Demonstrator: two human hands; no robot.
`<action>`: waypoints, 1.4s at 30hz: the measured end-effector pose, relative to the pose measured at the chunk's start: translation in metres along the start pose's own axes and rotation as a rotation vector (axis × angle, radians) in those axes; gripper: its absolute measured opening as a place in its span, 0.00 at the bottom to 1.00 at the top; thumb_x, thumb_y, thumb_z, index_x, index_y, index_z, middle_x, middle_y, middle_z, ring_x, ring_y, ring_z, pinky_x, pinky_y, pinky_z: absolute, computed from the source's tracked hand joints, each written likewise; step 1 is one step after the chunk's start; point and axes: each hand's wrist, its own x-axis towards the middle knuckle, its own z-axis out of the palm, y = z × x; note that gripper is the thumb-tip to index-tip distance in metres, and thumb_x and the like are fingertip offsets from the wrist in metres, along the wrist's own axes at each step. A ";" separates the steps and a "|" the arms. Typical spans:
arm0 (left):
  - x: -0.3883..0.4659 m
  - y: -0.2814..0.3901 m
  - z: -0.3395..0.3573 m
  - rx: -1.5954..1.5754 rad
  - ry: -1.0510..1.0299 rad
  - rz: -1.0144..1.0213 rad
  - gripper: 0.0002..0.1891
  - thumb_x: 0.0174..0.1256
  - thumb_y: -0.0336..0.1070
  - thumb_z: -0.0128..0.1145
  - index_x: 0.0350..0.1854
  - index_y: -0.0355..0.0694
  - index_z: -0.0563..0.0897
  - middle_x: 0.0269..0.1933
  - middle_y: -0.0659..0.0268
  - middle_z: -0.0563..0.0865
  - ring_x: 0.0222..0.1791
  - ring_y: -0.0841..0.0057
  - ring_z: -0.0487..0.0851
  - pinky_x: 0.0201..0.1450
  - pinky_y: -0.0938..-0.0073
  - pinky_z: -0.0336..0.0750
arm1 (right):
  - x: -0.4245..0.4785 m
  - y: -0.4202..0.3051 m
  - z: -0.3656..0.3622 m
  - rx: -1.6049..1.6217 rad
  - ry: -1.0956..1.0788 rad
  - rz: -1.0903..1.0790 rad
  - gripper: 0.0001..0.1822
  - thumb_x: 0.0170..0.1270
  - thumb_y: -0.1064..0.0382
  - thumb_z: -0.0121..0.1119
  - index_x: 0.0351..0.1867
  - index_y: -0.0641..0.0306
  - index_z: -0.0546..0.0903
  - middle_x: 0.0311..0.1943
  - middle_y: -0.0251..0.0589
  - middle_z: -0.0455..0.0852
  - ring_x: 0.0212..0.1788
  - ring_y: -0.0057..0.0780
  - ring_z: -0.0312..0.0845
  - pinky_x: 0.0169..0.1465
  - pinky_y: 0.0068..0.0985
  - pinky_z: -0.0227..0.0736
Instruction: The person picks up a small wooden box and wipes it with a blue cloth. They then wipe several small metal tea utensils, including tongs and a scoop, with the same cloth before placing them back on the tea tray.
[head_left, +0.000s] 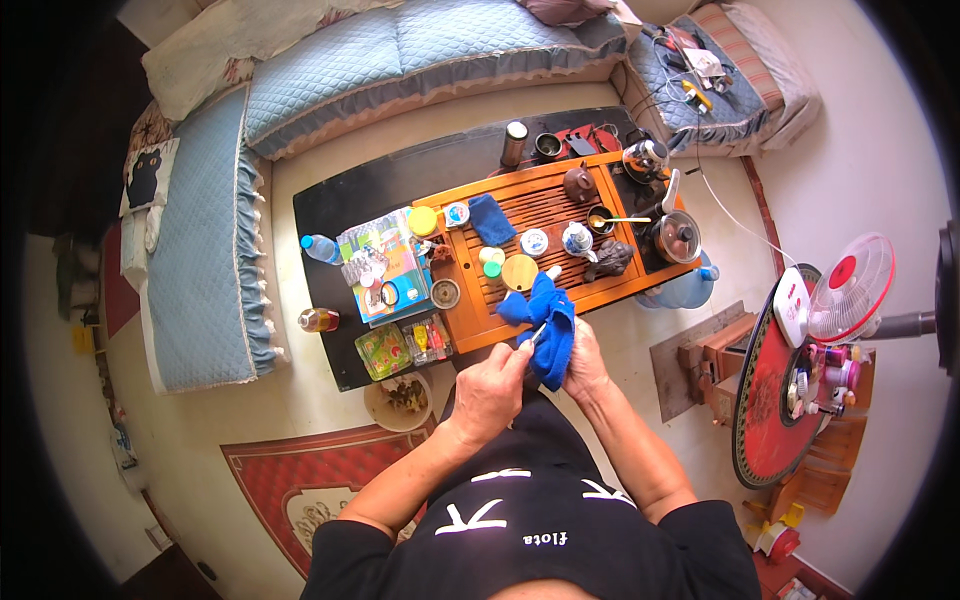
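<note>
In front of my body, above the near edge of a wooden tea tray (480, 322), both hands meet at a bright blue cloth (553, 337). My right hand (587, 366) grips the cloth from its right side, and the cloth hangs in folds. Between thumb and fingers, my left hand (491, 390) pinches a thin, pale, shiny handle (537, 334). Its far end is hidden in the cloth, so I cannot tell what tool it is. Just beyond lie a round wooden lid (520, 273), a green-capped small jar (492, 268) and a folded dark blue cloth (492, 220).
The tray bears a white-and-blue teapot (577, 239), a brown clay teapot (580, 184), a dark figurine (609, 259) and a glass pot (677, 237). Books (390, 262) and a water bottle (321, 249) are left. A waste bin (400, 401) stands below; a fan (847, 289) is right.
</note>
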 end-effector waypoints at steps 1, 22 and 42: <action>0.002 -0.005 -0.001 -0.006 0.018 0.001 0.14 0.57 0.22 0.59 0.47 0.38 0.81 0.32 0.56 0.79 0.30 0.58 0.83 0.29 0.64 0.78 | -0.001 0.003 0.002 -0.010 0.003 -0.006 0.16 0.74 0.53 0.54 0.48 0.65 0.79 0.37 0.36 0.85 0.36 0.22 0.83 0.42 0.20 0.79; 0.070 -0.244 -0.006 0.027 0.149 -0.417 0.12 0.60 0.30 0.51 0.44 0.37 0.83 0.42 0.50 0.82 0.43 0.53 0.83 0.48 0.57 0.76 | 0.002 0.042 -0.024 -0.277 0.275 0.102 0.18 0.62 0.57 0.64 0.49 0.63 0.77 0.38 0.33 0.82 0.36 0.21 0.78 0.42 0.24 0.77; 0.118 -0.313 0.028 -0.251 0.334 -0.531 0.18 0.73 0.44 0.45 0.36 0.37 0.85 0.32 0.54 0.87 0.32 0.63 0.84 0.39 0.62 0.75 | -0.042 0.125 -0.076 -0.751 0.368 0.013 0.32 0.56 0.69 0.59 0.65 0.68 0.66 0.54 0.44 0.79 0.54 0.31 0.76 0.59 0.28 0.71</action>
